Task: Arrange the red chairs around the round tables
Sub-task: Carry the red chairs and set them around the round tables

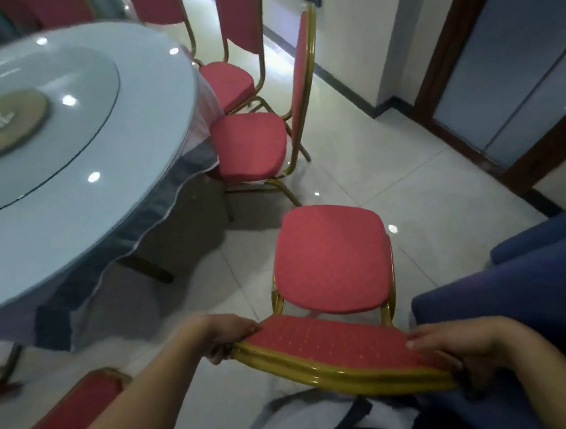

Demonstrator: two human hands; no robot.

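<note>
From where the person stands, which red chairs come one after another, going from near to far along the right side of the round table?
Held chair gripped by left hand and right hand → second chair → third chair.

Dim indoor light, soft overall. Ceiling lamps show as small white glare spots on the table (79,183) top and glossy floor (387,179). Dark shadow under the tablecloth. Motion blur at left edge and top. Strong wide-angle bending at the frame edges; colours washed, detail smeared.
</note>
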